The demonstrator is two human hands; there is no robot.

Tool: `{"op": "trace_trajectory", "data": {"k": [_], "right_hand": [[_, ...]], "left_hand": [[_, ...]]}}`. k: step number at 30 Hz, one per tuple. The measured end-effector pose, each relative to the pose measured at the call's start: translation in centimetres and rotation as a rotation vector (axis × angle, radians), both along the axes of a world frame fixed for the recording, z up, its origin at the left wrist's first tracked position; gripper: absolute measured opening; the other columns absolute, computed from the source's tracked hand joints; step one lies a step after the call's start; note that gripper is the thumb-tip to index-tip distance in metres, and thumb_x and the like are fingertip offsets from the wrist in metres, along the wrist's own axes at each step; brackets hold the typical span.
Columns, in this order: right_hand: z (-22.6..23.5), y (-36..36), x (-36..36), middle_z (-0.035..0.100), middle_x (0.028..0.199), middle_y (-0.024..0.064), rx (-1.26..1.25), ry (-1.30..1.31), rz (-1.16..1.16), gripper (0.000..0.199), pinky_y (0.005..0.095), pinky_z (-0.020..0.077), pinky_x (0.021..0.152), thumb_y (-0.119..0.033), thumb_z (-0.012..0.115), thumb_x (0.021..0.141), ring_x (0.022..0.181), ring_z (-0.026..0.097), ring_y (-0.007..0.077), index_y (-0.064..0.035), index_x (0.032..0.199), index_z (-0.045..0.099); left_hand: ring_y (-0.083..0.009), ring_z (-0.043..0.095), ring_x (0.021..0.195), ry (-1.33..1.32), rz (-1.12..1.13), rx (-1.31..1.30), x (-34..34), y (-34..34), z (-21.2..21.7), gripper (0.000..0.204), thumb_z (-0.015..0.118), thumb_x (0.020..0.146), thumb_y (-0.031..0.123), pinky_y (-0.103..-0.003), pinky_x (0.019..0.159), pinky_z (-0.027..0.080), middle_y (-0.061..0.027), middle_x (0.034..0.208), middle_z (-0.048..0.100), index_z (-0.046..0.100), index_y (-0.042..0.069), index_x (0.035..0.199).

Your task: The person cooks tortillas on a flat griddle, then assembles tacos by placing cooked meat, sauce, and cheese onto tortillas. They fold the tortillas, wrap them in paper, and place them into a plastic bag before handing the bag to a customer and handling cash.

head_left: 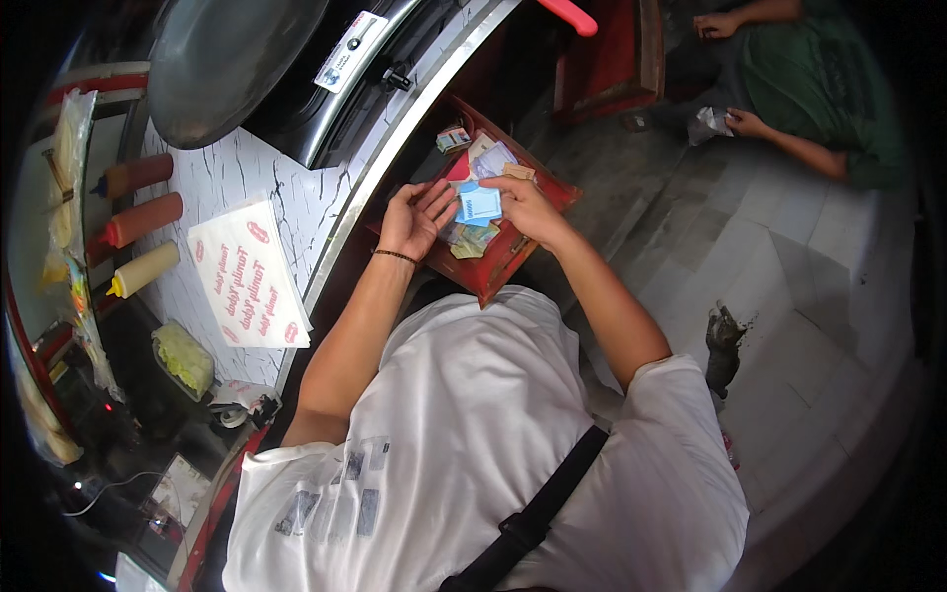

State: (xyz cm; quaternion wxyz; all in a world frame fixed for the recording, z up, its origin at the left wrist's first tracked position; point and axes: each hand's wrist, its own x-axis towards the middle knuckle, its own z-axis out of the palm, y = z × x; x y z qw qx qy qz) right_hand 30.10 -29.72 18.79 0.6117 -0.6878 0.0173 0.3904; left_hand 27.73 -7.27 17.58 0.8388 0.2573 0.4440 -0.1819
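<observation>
2 hands work over a red drawer (552,192) pulled out from under the counter edge, and that drawer serves as the landmark for everything else.

Left hand (414,219): over the drawer's left edge, palm up, fingers loosely curled and touching the left side of a blue banknote (480,205); a thin dark bracelet (395,257) sits at the wrist.

Right hand (528,205): over the drawer's middle, fingers bent down, thumb and fingertips pinching the blue banknote from the right.

Blue banknote: held flat between both hands, just above the drawer's contents.

Loose banknotes (472,239): a greenish heap in the drawer, directly under the held note; paler notes (490,156) lie at the drawer's far end, a small bundle (453,138) beyond them.

White marble-pattern counter (222,173): left of the drawer.

Stack of printed paper wrappers (247,274): on the counter, left of the drawer.

3 squeeze bottles (143,219): further left of the drawer, lying in a row, dark red, orange-red and yellow.

Round dark griddle (227,59): far-left of the drawer.

Another person in a green shirt (819,79): seated on the tiled floor, well to the right of the drawer.
</observation>
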Motion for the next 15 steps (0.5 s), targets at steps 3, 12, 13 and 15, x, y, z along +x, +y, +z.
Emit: {"op": "trace_trajectory", "data": {"k": [3,12,13,15], "right_hand": [[-1.4,1.6,0.4,0.066,0.116,0.0108,0.137,0.05,-0.078,0.044,0.0249,0.0533,0.079,0.002,0.043,0.095,0.095,0.066,0.0139,-0.0003,0.136,0.058],[-4.6,9.5,3.4,0.059,0.13,0.0199,0.187,0.139,-0.101,0.065,0.0317,0.0577,0.078,0.003,0.051,0.09,0.095,0.068,0.0198,0.0,0.153,0.033],[-4.6,9.0,3.1,0.057,0.131,0.022,0.227,0.155,-0.158,0.067,0.0317,0.058,0.077,0.002,0.052,0.09,0.092,0.069,0.0204,-0.0006,0.154,0.031],[-4.0,6.6,1.8,0.049,0.14,0.0214,0.281,0.19,-0.16,0.072,0.0309,0.0581,0.078,0.003,0.056,0.089,0.093,0.069,0.0206,-0.0042,0.155,0.03]], "left_hand": [[-0.028,0.064,0.107,-0.079,-0.008,0.072,-0.3,0.4,1.2,0.033,0.054,0.094,0.015,-0.042,0.095,0.054,-0.0159,0.127,0.062,0.05,0.002,0.125],[-0.0159,0.055,0.071,-0.138,-0.109,0.085,-0.4,2.3,1.6,0.046,0.053,0.09,0.009,-0.029,0.067,0.049,-0.008,0.099,0.062,0.044,0.003,0.135],[-0.0155,0.055,0.07,-0.127,-0.124,0.099,-0.6,2.1,1.5,0.046,0.053,0.09,0.009,-0.029,0.066,0.048,-0.0077,0.098,0.062,0.044,0.003,0.135],[-0.0147,0.054,0.068,-0.113,-0.143,0.093,-0.9,1.6,1.2,0.044,0.053,0.091,0.01,-0.029,0.065,0.048,-0.008,0.099,0.063,0.046,0.003,0.133]]}}
